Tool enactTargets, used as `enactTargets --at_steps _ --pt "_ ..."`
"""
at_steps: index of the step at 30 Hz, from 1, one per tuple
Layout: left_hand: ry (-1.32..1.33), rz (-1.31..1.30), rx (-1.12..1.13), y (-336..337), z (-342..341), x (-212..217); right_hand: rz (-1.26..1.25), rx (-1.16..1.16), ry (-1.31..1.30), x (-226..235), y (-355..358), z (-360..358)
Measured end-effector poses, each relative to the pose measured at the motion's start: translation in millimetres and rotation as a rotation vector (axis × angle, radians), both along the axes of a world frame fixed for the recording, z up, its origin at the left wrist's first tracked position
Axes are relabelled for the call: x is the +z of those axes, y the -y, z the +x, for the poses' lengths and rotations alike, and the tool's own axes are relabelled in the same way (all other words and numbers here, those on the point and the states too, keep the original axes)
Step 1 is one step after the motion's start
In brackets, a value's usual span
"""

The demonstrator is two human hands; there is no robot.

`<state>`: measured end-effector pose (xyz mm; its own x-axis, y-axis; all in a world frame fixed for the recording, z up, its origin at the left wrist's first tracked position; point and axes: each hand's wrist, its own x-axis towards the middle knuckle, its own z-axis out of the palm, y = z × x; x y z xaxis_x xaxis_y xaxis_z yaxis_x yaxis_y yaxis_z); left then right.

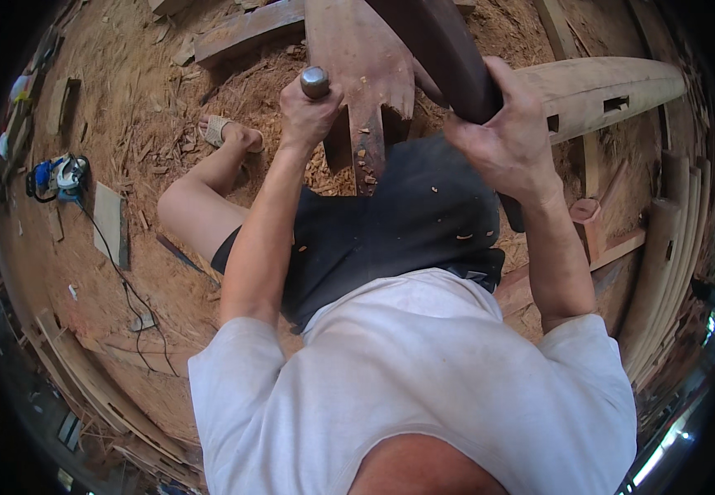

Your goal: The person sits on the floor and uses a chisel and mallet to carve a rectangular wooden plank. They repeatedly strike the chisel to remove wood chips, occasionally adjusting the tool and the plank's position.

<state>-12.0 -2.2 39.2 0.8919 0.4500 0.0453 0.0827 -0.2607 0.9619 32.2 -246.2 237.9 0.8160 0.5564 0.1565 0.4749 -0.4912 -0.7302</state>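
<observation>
My left hand (310, 111) is closed around an upright chisel (315, 81), of which I see the round metal-capped top of the handle. Its blade is hidden below my fist. Under and beside that hand lies a thick timber (356, 41) with a notched end and a narrow middle tongue bearing wood chips. My right hand (508, 136) grips a dark wooden mallet (444, 58), raised above the timber and close to the camera. The mallet's lower end shows beneath my wrist.
A rounded log with cut mortises (654, 89) lies at the right. Shaped timbers (663, 264) line the far right. A blue power tool (59, 177) with a black cord sits on the chip-strewn ground at left, near a flat board (111, 224). Another beam (246, 35) lies ahead.
</observation>
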Motion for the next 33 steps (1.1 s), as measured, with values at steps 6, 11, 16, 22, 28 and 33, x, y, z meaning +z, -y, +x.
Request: enactTargets --at_steps 6,11,16,22,28,33 --pt "-0.019 -0.138 0.061 8.0 -7.3 -8.1 0.108 0.036 0.108 4.9 -11.6 7.3" --pt "0.07 0.06 0.048 20.5 -21.1 -11.0 -0.261 0.127 0.025 -37.0 -29.4 -9.1" --pt "0.042 0.121 0.086 23.2 -28.1 -19.1 -0.316 0.124 -0.126 -51.9 -28.2 -10.3" --pt "0.099 -0.031 0.086 18.2 -21.3 -1.9 -0.181 -0.025 0.045 2.0 -28.1 4.4" --pt "0.033 0.005 0.13 11.3 -7.8 0.5 -0.053 -0.025 0.099 10.0 -27.8 5.7" --pt "0.141 -0.104 0.122 6.2 -0.8 -8.7 -0.158 0.08 0.002 -38.0 -29.8 -10.5"
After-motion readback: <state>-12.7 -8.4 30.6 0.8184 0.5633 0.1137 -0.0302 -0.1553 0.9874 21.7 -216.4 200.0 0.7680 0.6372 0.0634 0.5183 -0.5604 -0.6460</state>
